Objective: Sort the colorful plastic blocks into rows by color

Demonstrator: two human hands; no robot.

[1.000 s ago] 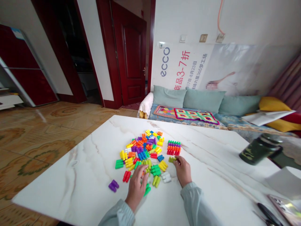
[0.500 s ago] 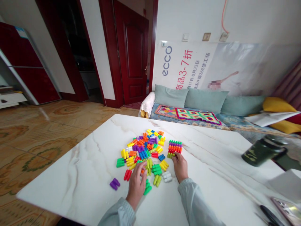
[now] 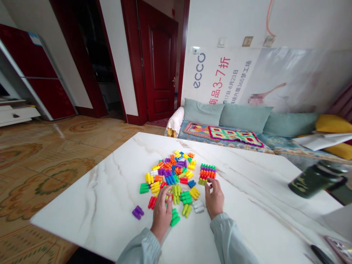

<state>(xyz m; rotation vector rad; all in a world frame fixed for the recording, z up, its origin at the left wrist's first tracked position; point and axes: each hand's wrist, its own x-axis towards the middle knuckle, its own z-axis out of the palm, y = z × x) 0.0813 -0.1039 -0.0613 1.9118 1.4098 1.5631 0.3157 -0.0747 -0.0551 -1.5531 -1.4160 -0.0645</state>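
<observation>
A heap of small coloured plastic blocks (image 3: 172,174) lies spread on a white marble table (image 3: 247,198). Right of the heap sits a joined stack of blocks (image 3: 207,171) in green, purple, orange and red rows, with a yellow-green block at its near edge. My right hand (image 3: 214,198) rests just below that stack, fingers curled, fingertips touching its near edge. My left hand (image 3: 162,209) lies over the near part of the heap, fingers bent down onto yellow-green blocks (image 3: 176,190). A white block (image 3: 198,207) lies between the hands, and a purple block (image 3: 137,211) sits apart on the left.
A dark green mug (image 3: 316,180) stands at the table's right side. Dark items (image 3: 321,253) lie at the near right corner. Behind the table is a sofa (image 3: 242,124) with cushions and a bright mat. A red door (image 3: 162,62) and patterned floor (image 3: 49,161) are to the left.
My right hand carried the yellow-green block from the table up against the near edge of the joined stack. My left hand stayed over the heap. The camera view shifted slightly.
</observation>
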